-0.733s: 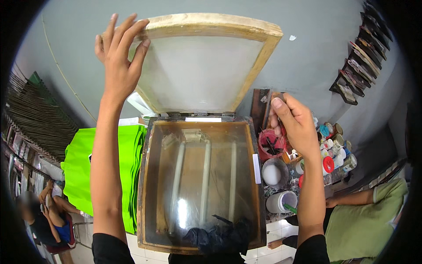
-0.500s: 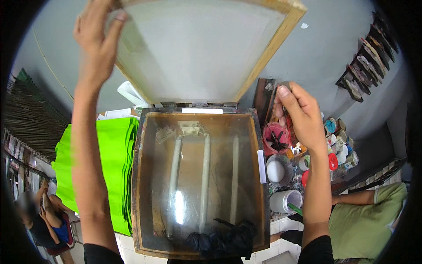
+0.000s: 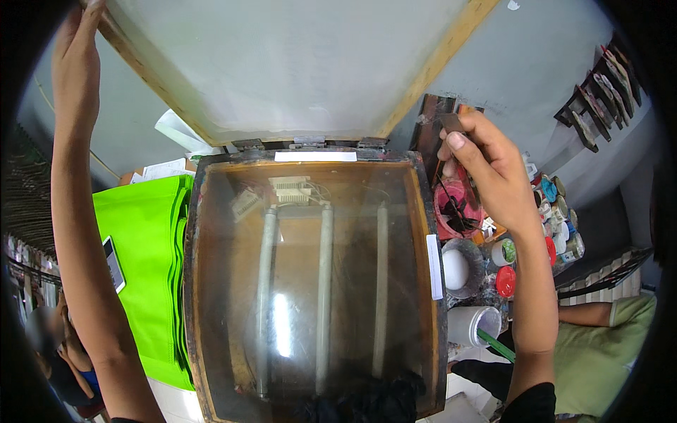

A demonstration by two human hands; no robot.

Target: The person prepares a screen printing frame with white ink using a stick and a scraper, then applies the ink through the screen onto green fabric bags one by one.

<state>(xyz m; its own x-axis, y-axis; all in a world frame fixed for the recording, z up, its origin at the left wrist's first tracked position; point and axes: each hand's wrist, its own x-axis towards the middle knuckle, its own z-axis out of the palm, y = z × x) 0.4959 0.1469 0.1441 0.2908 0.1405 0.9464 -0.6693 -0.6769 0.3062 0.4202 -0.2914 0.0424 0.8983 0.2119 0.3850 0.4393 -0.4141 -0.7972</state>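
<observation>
Left hand point(image 3: 74, 63) up at far left, fingers flat and spread against the wooden edge of the raised screen frame point(image 3: 282, 63), propping it, not wrapped round it. Frame is hinged at the far edge of the glass-topped light box point(image 3: 317, 282) and tilted up over it. Box sits centre, three tube lamps point(image 3: 324, 289) running near-to-far under the glass. Right hand point(image 3: 486, 169) at far right of the box, fingers pinched closed on a thin dark tool point(image 3: 451, 123), above a red pot point(image 3: 455, 208). Jars and lids point(image 3: 543, 233) crowd the table right of it. Bright green bags point(image 3: 144, 261) stacked left of the box. Another person's green sleeve point(image 3: 599, 345) near right.
</observation>
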